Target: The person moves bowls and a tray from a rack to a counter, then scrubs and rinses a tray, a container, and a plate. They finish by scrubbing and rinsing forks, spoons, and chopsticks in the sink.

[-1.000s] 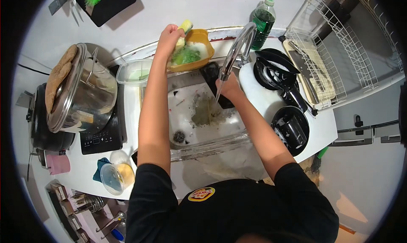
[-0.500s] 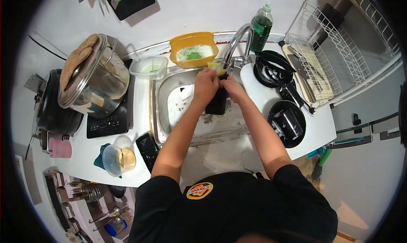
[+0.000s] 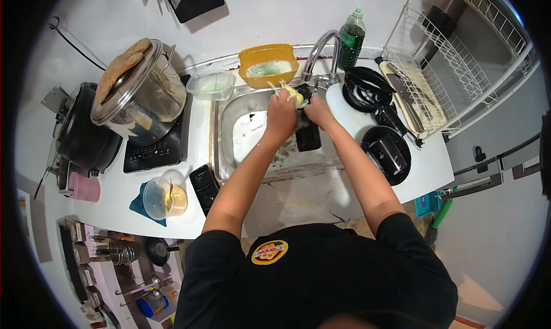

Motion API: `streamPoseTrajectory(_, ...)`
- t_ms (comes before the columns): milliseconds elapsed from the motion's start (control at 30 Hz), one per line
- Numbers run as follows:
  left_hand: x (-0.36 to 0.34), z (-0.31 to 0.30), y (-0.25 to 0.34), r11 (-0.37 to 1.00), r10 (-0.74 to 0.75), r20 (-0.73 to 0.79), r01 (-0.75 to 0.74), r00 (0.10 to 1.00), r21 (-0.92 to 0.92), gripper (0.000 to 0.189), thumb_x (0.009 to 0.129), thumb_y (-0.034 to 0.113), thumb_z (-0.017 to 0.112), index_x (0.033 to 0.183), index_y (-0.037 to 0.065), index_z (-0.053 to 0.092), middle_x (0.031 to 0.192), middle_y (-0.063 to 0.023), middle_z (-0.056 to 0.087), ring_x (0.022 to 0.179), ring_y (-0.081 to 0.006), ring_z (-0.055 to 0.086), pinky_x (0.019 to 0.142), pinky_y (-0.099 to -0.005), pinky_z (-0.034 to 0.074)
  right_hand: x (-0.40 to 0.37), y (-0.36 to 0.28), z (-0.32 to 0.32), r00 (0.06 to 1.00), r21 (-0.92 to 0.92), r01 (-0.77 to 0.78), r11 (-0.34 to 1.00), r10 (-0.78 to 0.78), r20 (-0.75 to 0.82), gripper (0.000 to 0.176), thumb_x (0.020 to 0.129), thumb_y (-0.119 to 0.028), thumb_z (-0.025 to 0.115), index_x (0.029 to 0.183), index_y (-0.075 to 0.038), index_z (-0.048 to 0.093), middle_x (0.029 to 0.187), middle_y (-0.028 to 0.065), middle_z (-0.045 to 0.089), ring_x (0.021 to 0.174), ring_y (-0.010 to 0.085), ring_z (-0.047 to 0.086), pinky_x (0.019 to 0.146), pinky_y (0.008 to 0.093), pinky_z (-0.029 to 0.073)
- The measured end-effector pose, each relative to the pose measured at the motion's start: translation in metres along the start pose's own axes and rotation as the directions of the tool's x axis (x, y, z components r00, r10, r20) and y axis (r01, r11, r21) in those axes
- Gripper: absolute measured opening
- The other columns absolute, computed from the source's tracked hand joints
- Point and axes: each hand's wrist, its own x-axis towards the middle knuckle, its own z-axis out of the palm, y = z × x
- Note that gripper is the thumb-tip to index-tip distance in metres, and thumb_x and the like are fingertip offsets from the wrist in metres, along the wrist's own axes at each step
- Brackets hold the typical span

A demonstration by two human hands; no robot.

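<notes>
My left hand (image 3: 281, 112) grips a yellow sponge (image 3: 294, 93) and presses it on the top end of a long black utensil (image 3: 308, 132) over the sink (image 3: 225, 119). My right hand (image 3: 317, 109) holds that black utensil from the right side, just under the tap (image 3: 317, 52). Behind the sink stands a yellow tub (image 3: 267, 65) with soapy water and something green in it.
A green dish-soap bottle (image 3: 350, 39) stands by the tap. Black pan parts (image 3: 367, 89) and a black dish (image 3: 388, 154) lie right of the sink, beside a white rack (image 3: 442, 65). On the left are a steel pot (image 3: 140, 96) on a cooktop (image 3: 155, 148) and a clear box (image 3: 210, 86).
My left hand took the sponge out of the yellow tub and brought it down to the black utensil that my right hand holds. The view has shifted slightly.
</notes>
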Motion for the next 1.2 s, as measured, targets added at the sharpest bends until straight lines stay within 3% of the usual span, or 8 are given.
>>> streamPoseTrajectory(200,0.008,0.003,0.01,0.971,0.08,-0.119,-0.104,0.99,-0.216,0.013,0.069,-0.001,0.051,0.08,0.002,0.058,0.094,-0.0172,0.048,0.081,-0.0343,0.046,0.072,-0.0414,0.037,0.007,0.023,0.028,0.992,0.554,-0.02,0.832,0.087,-0.095,0.037,0.071,-0.01,0.047,0.102,0.01,0.048,0.095,0.0281,0.057,0.093,0.0323,0.056,0.082,0.037,0.041)
streamPoseTrajectory(400,0.003,-0.003,0.012,0.995,0.095,-0.015,-0.095,0.995,0.037,0.009,0.069,-0.002,0.052,0.076,0.001,0.057,0.09,-0.0134,0.05,0.081,-0.0323,0.046,0.07,-0.0405,0.039,-0.007,0.007,0.002,0.981,0.256,-0.048,0.965,0.095,-0.172,0.031,0.066,-0.009,0.047,0.091,0.008,0.046,0.085,0.0248,0.057,0.082,0.0329,0.058,0.074,0.038,0.044)
streamPoseTrajectory(567,-0.012,-0.004,0.033,0.968,0.008,-0.053,-0.021,0.999,-0.25,0.006,0.071,0.002,0.055,0.076,0.001,0.057,0.092,-0.0131,0.049,0.083,-0.0315,0.047,0.072,-0.0397,0.04,0.011,0.033,0.008,0.987,0.889,-0.11,0.445,0.153,0.045,0.021,0.069,-0.017,0.042,0.074,0.002,0.045,0.072,0.012,0.048,0.068,0.0228,0.045,0.058,0.0344,0.036)
streamPoseTrajectory(633,-0.009,-0.007,0.037,0.991,0.008,-0.055,-0.015,0.998,-0.135,0.008,0.071,0.002,0.054,0.078,0.001,0.057,0.094,-0.0134,0.049,0.083,-0.0317,0.046,0.073,-0.0394,0.039,0.01,0.028,0.003,0.989,0.633,0.102,0.767,-0.012,-0.145,0.021,0.069,-0.017,0.043,0.072,0.003,0.047,0.076,0.0148,0.051,0.073,0.0282,0.046,0.064,0.0363,0.037)
streamPoseTrajectory(733,-0.018,-0.009,0.039,0.997,-0.061,0.009,0.061,0.998,-0.051,0.011,0.072,0.003,0.054,0.082,0.0,0.057,0.096,-0.0149,0.048,0.085,-0.0338,0.046,0.075,-0.0405,0.039,0.003,0.004,0.0,0.874,0.431,0.286,0.856,-0.048,-0.484,0.022,0.068,-0.017,0.042,0.071,0.004,0.048,0.079,0.0187,0.053,0.076,0.0341,0.046,0.07,0.0382,0.037)
streamPoseTrajectory(900,-0.039,-0.018,0.072,0.957,-0.03,-0.056,0.012,0.998,-0.288,0.024,0.074,0.011,0.057,0.094,-0.002,0.051,0.095,-0.016,0.048,0.092,-0.0359,0.045,0.078,-0.0428,0.037,0.027,0.032,-0.004,0.991,0.841,-0.086,0.535,0.13,0.019,0.011,0.065,-0.013,0.045,0.069,-0.003,0.046,0.07,0.0114,0.048,0.066,0.0259,0.048,0.062,0.0346,0.042)
streamPoseTrajectory(1033,-0.037,-0.007,0.051,0.998,-0.003,0.126,-0.004,0.992,0.059,0.044,0.062,0.009,0.067,0.101,0.002,0.049,0.096,-0.0136,0.049,0.092,-0.0348,0.046,0.081,-0.0391,0.038,0.013,0.015,-0.008,0.929,0.867,-0.368,0.337,0.177,0.326,0.015,0.069,-0.019,0.049,0.075,-0.006,0.048,0.067,0.0102,0.051,0.056,0.0262,0.051,0.054,0.037,0.045)
streamPoseTrajectory(1200,0.014,-0.08,0.035,0.893,0.027,0.18,0.057,0.983,-0.446,0.031,0.059,0.001,0.07,0.088,0.002,0.058,0.081,-0.0078,0.062,0.073,-0.024,0.06,0.064,-0.0322,0.048,-0.022,-0.03,-0.052,0.81,0.813,-0.574,0.094,-0.083,0.581,0.052,0.078,-0.049,0.054,0.098,-0.001,0.054,0.092,0.016,0.06,0.08,0.0292,0.059,0.074,0.038,0.047)
